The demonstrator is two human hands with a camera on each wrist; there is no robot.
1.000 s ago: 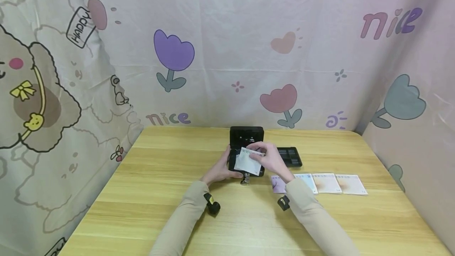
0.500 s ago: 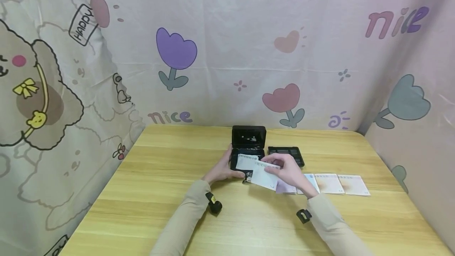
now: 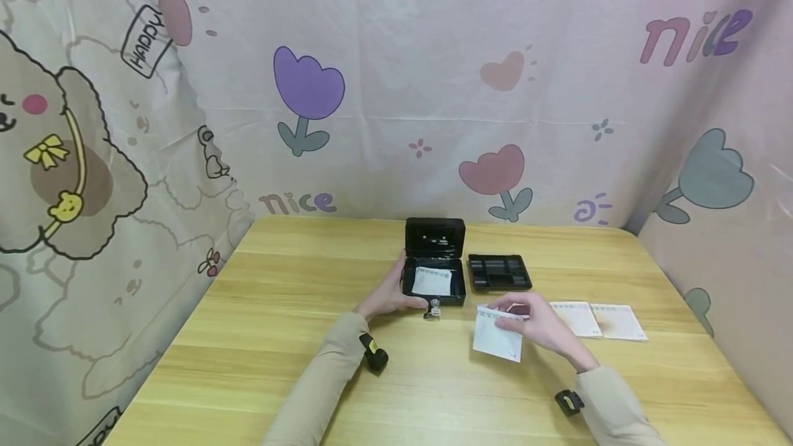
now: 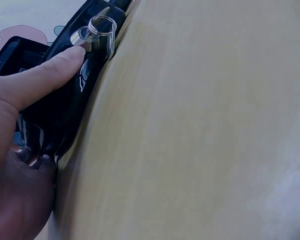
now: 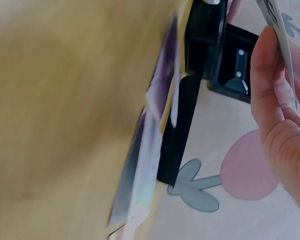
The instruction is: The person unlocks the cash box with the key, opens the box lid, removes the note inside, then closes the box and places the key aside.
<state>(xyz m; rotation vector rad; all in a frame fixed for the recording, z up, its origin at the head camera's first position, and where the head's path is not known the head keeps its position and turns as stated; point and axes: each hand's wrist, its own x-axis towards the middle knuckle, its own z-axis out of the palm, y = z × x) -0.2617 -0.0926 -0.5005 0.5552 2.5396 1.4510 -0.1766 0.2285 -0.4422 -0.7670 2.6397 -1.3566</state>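
My left hand grips the left side of a small black cash box, whose lid stands raised. In the left wrist view the thumb presses the box's front beside the lock, where a key on a ring sits. A pale banknote lies inside the box. Front right of the box, my right hand pinches another pale banknote between thumb and fingers, held above the table. Below it in the right wrist view, a purple banknote stands slightly bent up from the table.
A black compartment tray lies right of the box. Two brownish banknotes are visible at the right end of a row; the right hand hides the row's left part. A printed cloth hangs behind the wooden table.
My right hand has drawn the pale banknote out of the box and carried it right and toward me. Another banknote stays inside. The left hand keeps holding the box.
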